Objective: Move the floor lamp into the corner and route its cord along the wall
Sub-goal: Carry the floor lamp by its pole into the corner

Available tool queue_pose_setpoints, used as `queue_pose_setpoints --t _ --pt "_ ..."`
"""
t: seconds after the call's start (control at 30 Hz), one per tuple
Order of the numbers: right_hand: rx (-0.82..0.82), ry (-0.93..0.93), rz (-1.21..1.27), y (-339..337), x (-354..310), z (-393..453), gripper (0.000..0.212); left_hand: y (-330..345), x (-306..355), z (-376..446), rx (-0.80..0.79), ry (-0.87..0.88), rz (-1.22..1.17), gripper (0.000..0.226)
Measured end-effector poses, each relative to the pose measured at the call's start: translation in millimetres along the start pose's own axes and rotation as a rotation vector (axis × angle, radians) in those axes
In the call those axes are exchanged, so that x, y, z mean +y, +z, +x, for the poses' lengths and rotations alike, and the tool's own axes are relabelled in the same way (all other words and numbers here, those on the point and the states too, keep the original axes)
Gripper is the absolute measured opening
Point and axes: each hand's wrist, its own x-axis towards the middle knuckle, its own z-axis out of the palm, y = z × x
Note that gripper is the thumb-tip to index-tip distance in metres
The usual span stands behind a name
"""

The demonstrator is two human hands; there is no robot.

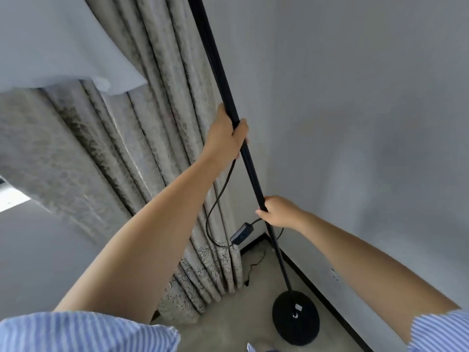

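A black floor lamp stands near the room corner, its thin pole (215, 62) rising out of the top of the view. Its round black base (295, 317) rests on the floor close to the right wall. My left hand (225, 133) is wrapped around the pole at mid height. Lower down, my right hand (279, 212) grips the pole too. A black cord (215, 199) hangs in a loop from under my left hand, carries an inline switch (241, 233), and trails on the floor into the corner (256, 262).
A patterned grey curtain (142, 138) hangs left of the pole and reaches the floor. A grey wall (368, 123) with a dark baseboard (327, 301) runs along the right. The floor (241, 316) is pale. Pale sheer fabric (50, 41) covers the upper left.
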Motion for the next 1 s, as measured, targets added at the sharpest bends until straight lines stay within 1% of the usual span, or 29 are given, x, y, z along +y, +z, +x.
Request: queue_pose_setpoints --t 0.07,0.13,0.17,0.2,0.27,0.43,0.53,0.63,0.77,0.9,1.0 --pt "0.003 0.005 0.010 -2.7 3.3 17.5 0.033 2.1 -7.2 13.6 -0.010 -0.005 -0.002 0.012" --pt "-0.006 0.023 0.026 -2.8 3.7 32.7 0.019 3.8 -16.1 23.9 -0.013 -0.026 -0.001 0.011" --pt "-0.011 0.032 0.037 -2.2 3.8 40.6 0.017 4.4 -21.7 28.7 -0.011 -0.041 0.007 0.010" --pt "-0.015 0.043 0.048 -2.1 4.0 48.6 0.022 5.1 -26.3 33.3 -0.006 -0.049 0.018 0.009" --pt "-0.023 0.060 0.064 -3.8 5.2 64.3 0.028 6.5 -33.1 41.8 0.005 -0.059 0.048 0.018" --pt "0.004 0.096 0.053 -9.1 10.0 96.7 0.032 10.7 -37.3 59.5 0.008 -0.100 0.130 0.036" --pt "0.009 0.119 0.052 -10.0 11.5 110.9 0.032 14.1 -38.6 65.2 0.012 -0.107 0.225 0.042" --pt "0.020 0.125 0.073 -11.2 12.7 123.2 0.030 18.9 -40.5 71.6 0.032 -0.074 0.283 0.041" --pt "0.044 0.093 0.073 -15.3 17.4 133.2 0.030 22.9 -42.6 83.1 0.062 -0.074 0.314 0.039" --pt "0.068 0.106 0.096 -16.1 24.2 133.0 0.032 29.5 -43.4 87.0 0.024 -0.069 0.302 0.039" --pt "0.049 0.135 0.146 -21.4 32.6 120.4 0.036 36.3 -41.9 85.9 -0.008 -0.041 0.257 0.030"
